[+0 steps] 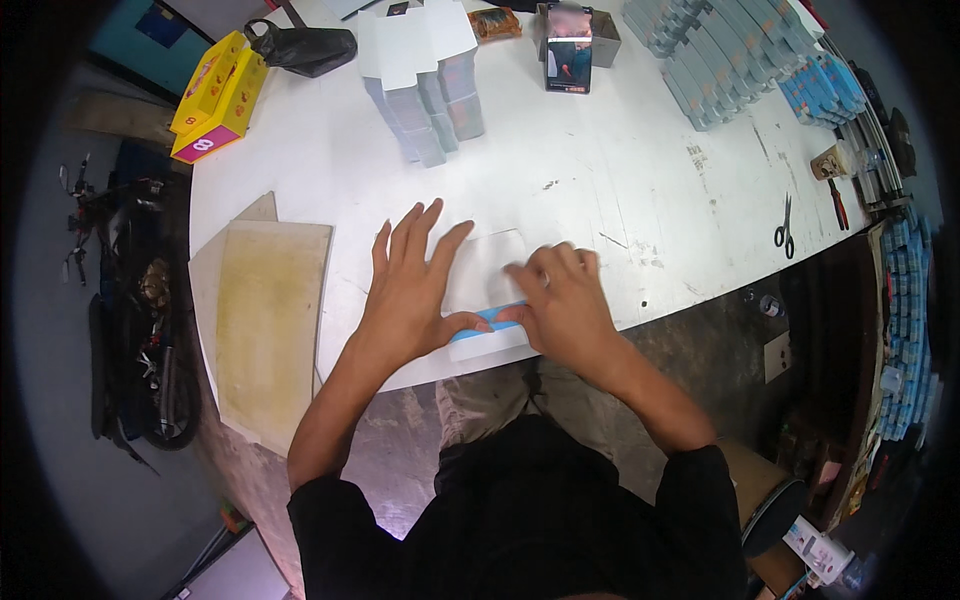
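Note:
A flat white cardboard piece [488, 272] with a blue folded strip [490, 321] lies at the table's near edge, in front of my body. My left hand [408, 290] is at its left side, fingers stretched out and spread, the thumb tip pressing on the blue strip. From the right, my right hand [568, 308] grips the strip with the thumb on it and its fingers bent above the piece. The right fingertips are slightly blurred. Part of the piece is hidden under both hands.
Worn boards [270, 320] lie at left. Stacked grey-white cartons [425, 100], a yellow box [215, 95], a black bag [305, 50] and a dark phone [568, 65] stand farther back. Grey cardboard rows [715, 60] fill the far right, with scissors [786, 232] near the right edge.

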A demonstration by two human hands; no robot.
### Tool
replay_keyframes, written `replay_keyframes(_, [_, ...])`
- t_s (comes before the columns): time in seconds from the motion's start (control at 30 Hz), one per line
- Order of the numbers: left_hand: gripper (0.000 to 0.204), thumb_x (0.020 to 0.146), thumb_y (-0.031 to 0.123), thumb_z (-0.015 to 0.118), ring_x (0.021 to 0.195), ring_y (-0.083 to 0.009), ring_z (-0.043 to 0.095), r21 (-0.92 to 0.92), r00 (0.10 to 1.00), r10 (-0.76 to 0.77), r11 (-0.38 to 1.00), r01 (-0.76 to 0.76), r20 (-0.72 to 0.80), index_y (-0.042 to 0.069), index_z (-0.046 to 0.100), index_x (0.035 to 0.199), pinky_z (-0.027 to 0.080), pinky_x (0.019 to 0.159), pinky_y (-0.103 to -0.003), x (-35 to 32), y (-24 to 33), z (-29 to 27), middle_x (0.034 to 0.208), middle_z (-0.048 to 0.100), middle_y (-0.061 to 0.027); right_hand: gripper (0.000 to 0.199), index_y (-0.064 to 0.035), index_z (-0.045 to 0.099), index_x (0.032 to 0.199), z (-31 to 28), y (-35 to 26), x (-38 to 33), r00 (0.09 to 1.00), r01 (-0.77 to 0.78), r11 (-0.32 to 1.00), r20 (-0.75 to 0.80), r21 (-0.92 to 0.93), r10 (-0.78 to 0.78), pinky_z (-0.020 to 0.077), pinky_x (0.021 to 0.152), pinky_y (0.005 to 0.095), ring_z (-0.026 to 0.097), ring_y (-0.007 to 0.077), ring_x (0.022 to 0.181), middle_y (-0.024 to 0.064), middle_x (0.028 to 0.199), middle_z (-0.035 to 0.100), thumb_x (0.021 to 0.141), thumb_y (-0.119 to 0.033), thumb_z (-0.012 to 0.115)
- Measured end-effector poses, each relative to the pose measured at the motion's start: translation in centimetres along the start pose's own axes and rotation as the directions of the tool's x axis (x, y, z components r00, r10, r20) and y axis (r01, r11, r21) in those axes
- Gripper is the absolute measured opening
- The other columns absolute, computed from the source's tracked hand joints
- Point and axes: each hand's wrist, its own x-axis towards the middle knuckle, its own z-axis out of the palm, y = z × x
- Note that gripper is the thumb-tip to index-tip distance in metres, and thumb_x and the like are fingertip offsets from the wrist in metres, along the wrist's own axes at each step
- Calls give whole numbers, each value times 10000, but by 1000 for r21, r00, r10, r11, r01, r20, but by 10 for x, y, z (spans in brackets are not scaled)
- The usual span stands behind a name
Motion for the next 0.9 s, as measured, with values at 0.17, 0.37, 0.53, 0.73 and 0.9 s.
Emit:
replay_keyframes(0.17, [1054,520,544,1039,1569,-541,247,-245,977,121,956,-161,-173,114,553,1351,198,1270,-684,-14,16,-15,1682,305,-280,308,-53,759,1028,-2,9,-20,971,229,954,-120,192,-209,410,928,463,605,266,946,60,965,646,739,37,704])
replay_keyframes(0.37, [812,584,582,1004,1540,-567,288,-123,980,195,974,-189,46,71,574,1045,199,1272,-688,-14,15,-9,1586,404,-347,249,-35,787,1012,-31,98,-102,914,-210,976,-367,-58,175,426,976,488,669,283,974,90,1025,745,797,53,699])
replay_keyframes(0.53, [652,634,467,992,1508,-574,325,-14,970,157,987,-157,186,24,603,912,243,1277,-644,-7,17,4,1566,398,-377,237,-41,761,1145,-27,91,-111,948,-308,931,-144,-197,283,404,1116,541,682,270,1019,92,1007,738,913,-83,782])
replay_keyframes(0.73, [622,641,393,948,1416,-556,428,-36,970,166,986,-162,178,-87,697,947,388,1198,-576,0,17,4,1492,438,-425,263,-38,770,1084,-8,7,-47,979,199,971,-66,129,-192,470,1103,540,656,280,1084,84,1055,697,853,-161,795])
replay_keyframes(0.9, [540,644,366,983,1395,-527,434,-90,961,148,987,-130,233,21,628,860,418,1157,-547,5,14,0,1526,431,-369,208,-33,787,965,-3,5,-33,960,273,957,32,96,-277,487,1057,489,630,254,995,68,973,670,796,-154,791])
